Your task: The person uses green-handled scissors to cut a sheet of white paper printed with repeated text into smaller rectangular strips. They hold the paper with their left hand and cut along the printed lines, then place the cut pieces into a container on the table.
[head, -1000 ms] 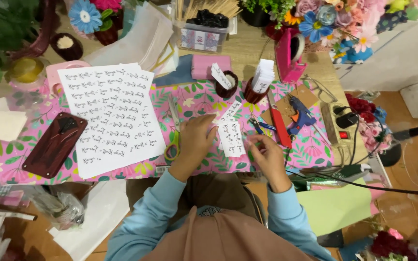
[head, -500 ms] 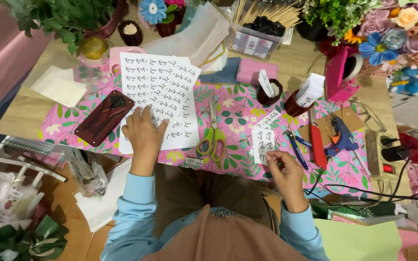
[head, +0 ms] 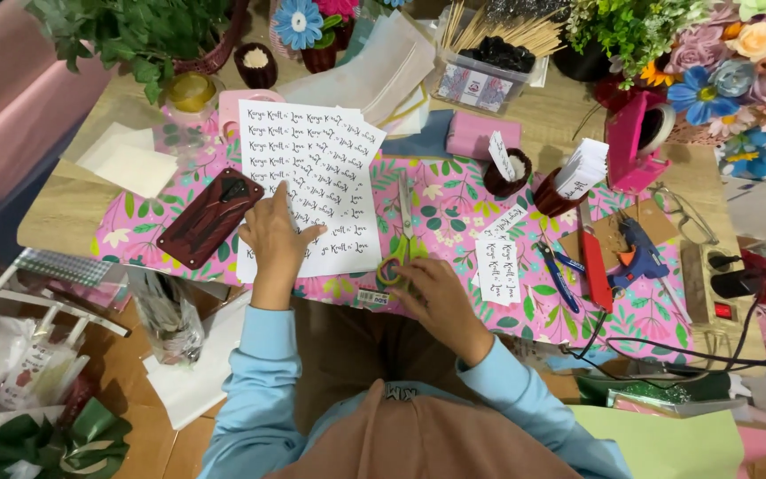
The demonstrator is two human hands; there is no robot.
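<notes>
Here, left hand (head: 274, 238) flat on smooth printed sheet (head: 308, 182), right hand (head: 432, 297) at scissors (head: 398, 239).

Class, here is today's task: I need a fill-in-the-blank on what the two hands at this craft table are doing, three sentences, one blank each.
1. The left hand lies flat on a white printed ____.
2. The right hand is at the yellow-green handles of the ____, which lie on the pink floral mat.
3. The dark red phone case lies to the ____ of the left hand.

Missing words: sheet; scissors; left
</notes>
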